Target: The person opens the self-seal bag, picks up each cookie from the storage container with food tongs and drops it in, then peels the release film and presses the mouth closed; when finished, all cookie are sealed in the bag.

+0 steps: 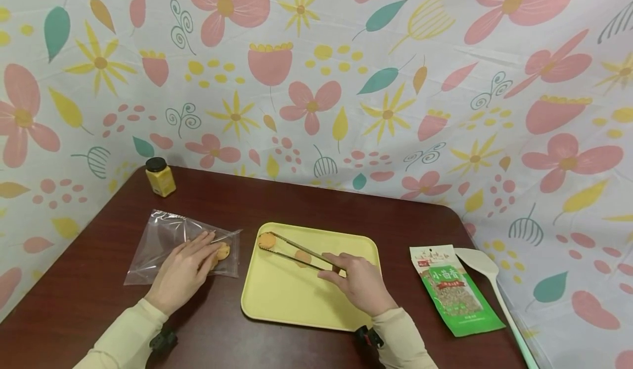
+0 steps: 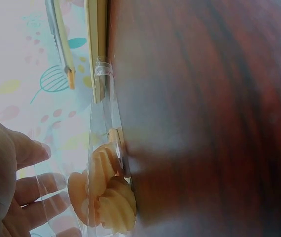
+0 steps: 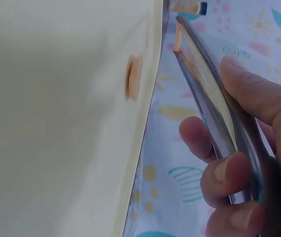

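Note:
My right hand (image 1: 363, 284) grips metal tongs (image 1: 296, 245) with fingers curled round both arms. Between the tong tips is a round orange-tan cookie (image 1: 267, 240), raised above the tray in the right wrist view. A second cookie (image 1: 303, 258) lies on the yellow tray (image 1: 277, 297), partly behind the tongs. My left hand (image 1: 185, 270) lies over a clear plastic bag (image 1: 163, 237), its fingers extended and touching the film near the bag's right end. Several ridged cookies (image 2: 111, 202) sit inside the bag, beside my spread fingers (image 2: 42, 187) in the left wrist view.
A yellow jar with a black lid (image 1: 160, 177) stands at the table's back left. Right of the tray lie a green and white seasoning packet (image 1: 455, 292) and a pale spatula (image 1: 489, 270) along the right edge. A flowered cloth (image 1: 316, 83) hangs behind the table.

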Tool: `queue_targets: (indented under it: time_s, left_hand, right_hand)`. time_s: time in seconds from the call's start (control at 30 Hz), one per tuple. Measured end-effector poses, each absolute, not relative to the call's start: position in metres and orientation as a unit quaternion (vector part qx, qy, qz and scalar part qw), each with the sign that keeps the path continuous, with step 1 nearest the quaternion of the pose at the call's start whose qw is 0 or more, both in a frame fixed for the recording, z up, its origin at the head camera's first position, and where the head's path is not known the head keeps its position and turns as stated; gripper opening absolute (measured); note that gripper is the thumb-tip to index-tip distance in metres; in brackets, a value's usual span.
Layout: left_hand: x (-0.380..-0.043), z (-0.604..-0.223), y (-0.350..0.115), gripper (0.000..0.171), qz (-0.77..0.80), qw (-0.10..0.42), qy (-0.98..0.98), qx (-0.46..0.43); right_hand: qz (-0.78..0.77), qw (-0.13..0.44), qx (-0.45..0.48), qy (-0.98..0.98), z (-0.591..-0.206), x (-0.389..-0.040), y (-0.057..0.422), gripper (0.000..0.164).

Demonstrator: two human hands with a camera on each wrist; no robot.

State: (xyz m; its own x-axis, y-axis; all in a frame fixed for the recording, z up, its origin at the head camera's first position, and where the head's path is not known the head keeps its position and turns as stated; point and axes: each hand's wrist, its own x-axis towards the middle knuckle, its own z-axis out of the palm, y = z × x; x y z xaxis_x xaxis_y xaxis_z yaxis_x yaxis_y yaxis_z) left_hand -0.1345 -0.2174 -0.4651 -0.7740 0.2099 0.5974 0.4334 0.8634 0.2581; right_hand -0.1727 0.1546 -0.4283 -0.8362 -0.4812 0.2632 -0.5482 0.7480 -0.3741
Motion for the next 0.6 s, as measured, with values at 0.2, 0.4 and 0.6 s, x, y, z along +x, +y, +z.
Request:
queue_targets:
  time_s: [0.2,0.4,0.6]
  left_hand:
    - [-0.135,-0.466,-0.218,0.031,-0.195,0.289,-0.921,-0.175]
    - [-0.135,-0.465,-0.217,0.031,-0.196,0.289,-0.921,-0.173]
    - [-0.135,-0.467,-0.217,0.031,-0.196,0.295,-0.918,-0.176]
  right_hand:
    - [0.218,0.076,0.298,-0.926,-0.429,-0.173,0.139,0.043]
    - [0.224,0.057,0.316,-0.920,-0.429,-0.175,0.125,0.044]
    - [0.230,0.049,0.334,-0.913,-0.430,-0.176,0.113,0.045]
